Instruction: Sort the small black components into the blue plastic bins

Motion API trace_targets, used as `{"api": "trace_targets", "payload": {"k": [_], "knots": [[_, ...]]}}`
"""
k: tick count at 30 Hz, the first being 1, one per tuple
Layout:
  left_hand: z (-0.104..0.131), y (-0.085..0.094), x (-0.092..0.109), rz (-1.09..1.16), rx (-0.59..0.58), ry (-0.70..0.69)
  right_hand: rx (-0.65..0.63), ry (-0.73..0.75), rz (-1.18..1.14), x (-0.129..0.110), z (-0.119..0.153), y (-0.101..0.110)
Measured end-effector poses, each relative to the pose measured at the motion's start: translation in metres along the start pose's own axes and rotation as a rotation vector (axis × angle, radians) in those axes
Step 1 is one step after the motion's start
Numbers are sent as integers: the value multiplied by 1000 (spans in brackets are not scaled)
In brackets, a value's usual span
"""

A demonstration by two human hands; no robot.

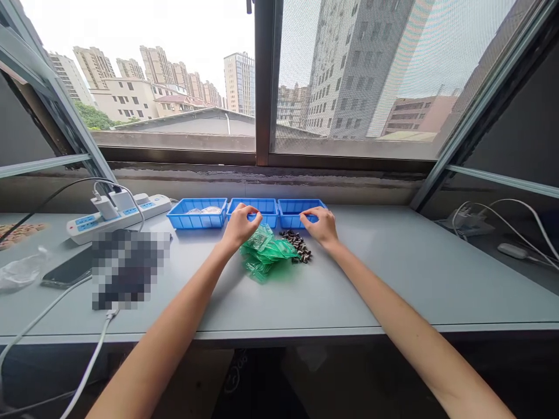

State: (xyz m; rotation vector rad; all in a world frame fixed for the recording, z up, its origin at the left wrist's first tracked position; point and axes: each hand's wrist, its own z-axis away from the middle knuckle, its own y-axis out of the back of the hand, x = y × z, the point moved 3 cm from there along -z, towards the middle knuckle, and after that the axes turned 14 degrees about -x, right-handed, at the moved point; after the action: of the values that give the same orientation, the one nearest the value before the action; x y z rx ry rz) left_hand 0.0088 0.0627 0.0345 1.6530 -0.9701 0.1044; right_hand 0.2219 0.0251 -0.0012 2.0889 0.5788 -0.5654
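My left hand [241,226] is pinched, thumb against fingertips, above the left edge of a heap of green plastic pieces [268,250] that look like small bags. Whatever its fingers may hold is too small to make out. Across from it, my right hand [322,226] also pinches, just right of a pile of small dark metallic parts [299,247]; no object shows clearly in it. Behind the hands stand three blue bins in a row. White clear-wrapped items lie in the left bin [194,222]; my hands partly cover the middle bin [271,220] and the right bin [290,221].
On the left are a white power strip [117,218] with plugs, a dark phone [70,267], a blurred dark object [128,270], white cables [94,355] and a crumpled clear bag [21,270]. A window frame [262,87] rises behind the grey table [384,273].
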Motion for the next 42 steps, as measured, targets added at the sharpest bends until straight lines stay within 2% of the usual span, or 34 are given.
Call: {"api": "trace_targets", "payload": {"k": [16,21,24,26,28,30,32,34,38,42], "knots": [[1,1,2,18,2,23,-41,-50,-8,-4,1,2],[8,8,16,-102,7,44,-43,-62,29,-7,0,5],[14,15,29,-205,57,24,-41,64,22,-18,0,11],[16,16,34,-252,41,36,-117,210,-6,-31,2,15],[16,13,34,-291,-26,61,-328,334,-26,-44,7,14],[16,6,31,-330,-118,71,-605,317,-46,-52,14,8],[15,-2,28,-368,-202,58,-735,279,-38,-54,20,4],[15,-7,26,-392,-248,42,-763,250,-30,-53,22,0],[17,-12,27,-390,-271,30,-774,203,-54,-45,21,-8],[19,-15,30,-345,-282,18,-767,190,-180,-43,19,-12]]}}
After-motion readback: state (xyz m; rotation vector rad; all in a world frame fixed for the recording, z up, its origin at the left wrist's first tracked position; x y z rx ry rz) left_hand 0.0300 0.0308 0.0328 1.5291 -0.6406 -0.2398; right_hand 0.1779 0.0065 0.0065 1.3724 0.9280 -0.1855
